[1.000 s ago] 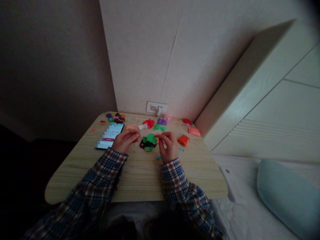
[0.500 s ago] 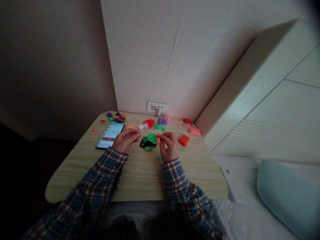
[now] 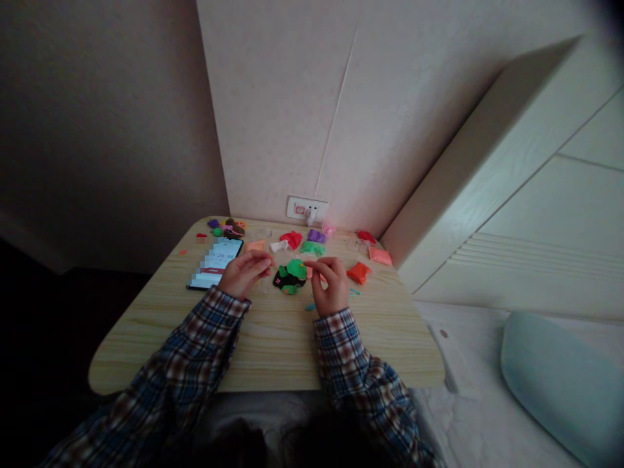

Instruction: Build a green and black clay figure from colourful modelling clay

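A black base with green clay [image 3: 295,267] shaped on it lies on the table between my two hands. It carries small pink and orange spots near its lower edge. To its left, my left hand [image 3: 245,272] is closed in a pinch, a reddish-orange speck showing at the fingertips, too small to name. My right hand [image 3: 331,285] pinches thumb and forefinger together at the right edge of the green clay. A tiny yellowish-orange dot shows by that fingertip; whether it is held or stuck on the green, I cannot tell.
A phone [image 3: 221,253] lies left of my left hand. Behind are soft packets: red [image 3: 291,240], purple [image 3: 316,236] and green [image 3: 312,248]. An orange packet [image 3: 359,273] lies at right. A brown clay figure [image 3: 233,228] stands at back left, a wall socket [image 3: 306,208] beyond.
The reddish speck at my right fingertip now looks like a yellowish-orange dot against the green clay. Both hands stay in nearly the same place.
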`<action>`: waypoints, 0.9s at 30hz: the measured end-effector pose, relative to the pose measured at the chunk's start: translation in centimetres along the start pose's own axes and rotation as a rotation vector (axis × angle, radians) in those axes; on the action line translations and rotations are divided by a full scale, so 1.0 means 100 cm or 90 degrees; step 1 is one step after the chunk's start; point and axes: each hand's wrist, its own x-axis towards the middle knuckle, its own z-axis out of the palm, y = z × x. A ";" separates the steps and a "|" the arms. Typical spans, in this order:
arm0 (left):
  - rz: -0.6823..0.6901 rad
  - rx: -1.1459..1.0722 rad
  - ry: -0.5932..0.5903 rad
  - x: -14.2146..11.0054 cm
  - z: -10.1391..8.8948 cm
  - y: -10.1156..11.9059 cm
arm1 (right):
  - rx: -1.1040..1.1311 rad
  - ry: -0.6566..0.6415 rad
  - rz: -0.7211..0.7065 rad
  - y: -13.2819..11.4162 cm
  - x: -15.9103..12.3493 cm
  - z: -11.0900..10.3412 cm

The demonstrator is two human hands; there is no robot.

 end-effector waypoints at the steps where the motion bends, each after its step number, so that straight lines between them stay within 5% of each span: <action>1: 0.001 0.001 -0.004 0.000 0.000 0.000 | 0.000 -0.003 0.003 0.000 0.000 0.000; 27: -0.024 -0.022 0.001 -0.001 0.005 0.003 | 0.010 -0.012 0.013 -0.001 -0.001 0.001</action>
